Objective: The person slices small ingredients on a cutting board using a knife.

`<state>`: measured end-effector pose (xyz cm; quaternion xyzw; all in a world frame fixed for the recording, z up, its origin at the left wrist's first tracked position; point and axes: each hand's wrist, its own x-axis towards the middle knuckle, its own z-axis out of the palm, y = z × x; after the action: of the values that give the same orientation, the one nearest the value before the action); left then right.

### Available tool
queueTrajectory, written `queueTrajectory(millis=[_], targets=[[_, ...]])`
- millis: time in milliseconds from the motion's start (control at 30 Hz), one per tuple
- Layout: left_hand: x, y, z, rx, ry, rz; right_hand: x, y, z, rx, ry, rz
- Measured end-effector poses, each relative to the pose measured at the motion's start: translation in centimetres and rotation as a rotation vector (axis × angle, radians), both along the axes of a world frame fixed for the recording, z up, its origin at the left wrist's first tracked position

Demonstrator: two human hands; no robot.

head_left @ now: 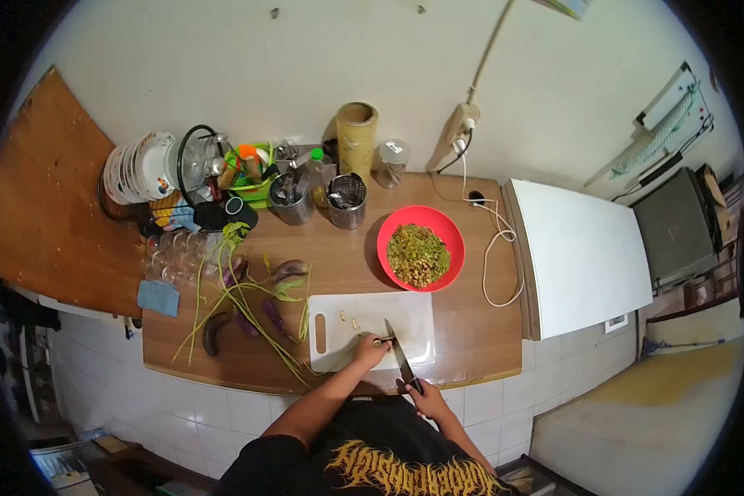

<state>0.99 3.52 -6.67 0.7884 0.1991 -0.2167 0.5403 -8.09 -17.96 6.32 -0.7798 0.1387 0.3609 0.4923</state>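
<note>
My right hand (pixel 426 400) is closed around the black handle of a kitchen knife (pixel 402 359), whose blade slants across the white cutting board (pixel 417 310). On the board, my left hand (pixel 373 351) pinches what looks like a long bean, its end close to the blade. Part of that strand trails left under my forearm. Several small pale cut pieces (pixel 355 324) lie above my left hand. Behind the board stands a red bowl (pixel 385 250) holding chopped green and pale brown bits (pixel 419 255).
Left of the board lie long green strands (pixel 264 332) and several eggplants (pixel 215 333). Glasses (pixel 178 255), a blue cloth (pixel 158 298), a plate rack (pixel 145 169) and metal utensil holders (pixel 347 202) stand farther back. A white cable (pixel 488 277) runs down the right side.
</note>
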Motion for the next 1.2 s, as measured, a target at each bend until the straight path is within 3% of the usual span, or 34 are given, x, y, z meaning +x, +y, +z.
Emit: queueTrajectory(millis=[100,200,367,467,633,833,1200], targets=[[-0.4,0.6,0.3,0.064,-0.126,-0.061,-1.2,1.8,0.6,-0.005,-0.023,-0.003],[-0.2,3.7,3.6,-0.057,-0.173,-0.010,-2.1,4.3,0.6,-0.016,-0.067,-0.072],[1.6,11.7,5.0,-0.223,-0.306,0.079,-2.6,9.1,-0.7,0.003,-0.074,-0.176],[2.4,17.7,6.9,0.162,-0.364,0.103,-2.6,11.9,-1.9,0.067,-0.056,-0.233],[3.5,25.2,8.3,0.378,-0.349,0.019,-2.2,14.2,-2.6,-0.008,-0.085,-0.109],[2.7,26.8,7.5,0.456,-0.395,0.011,-1.9,14.0,-2.3,-0.061,-0.097,-0.091],[-1.6,26.7,8.0,0.339,-0.484,-0.103,-2.8,12.5,-3.6,-0.119,-0.216,-0.368]])
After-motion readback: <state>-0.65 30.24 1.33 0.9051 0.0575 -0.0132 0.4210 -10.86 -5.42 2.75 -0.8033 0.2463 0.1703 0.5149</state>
